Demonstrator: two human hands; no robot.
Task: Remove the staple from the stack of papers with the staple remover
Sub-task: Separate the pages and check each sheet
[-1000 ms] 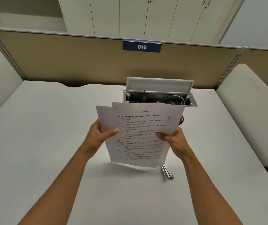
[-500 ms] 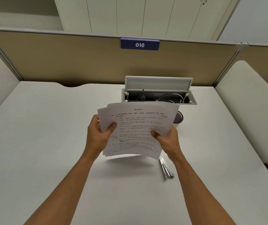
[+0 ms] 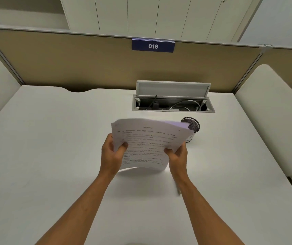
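The stack of papers, printed with lines of text, is held above the white desk, tilted flat and blurred by motion. My left hand grips its left edge with the thumb on top. Its right edge is pinched by my right hand. The metal staple remover lies on the desk just beside my right forearm, mostly hidden by it and blurred. No staple can be made out.
A black mesh pen cup stands behind the papers' right corner. Farther back an open cable box with its lid raised is set into the desk. A tan partition bears a blue 016 sign.
Both hands have lowered the papers from nearly upright toward flat and moved them away from me. The pen cup has come into view behind them.
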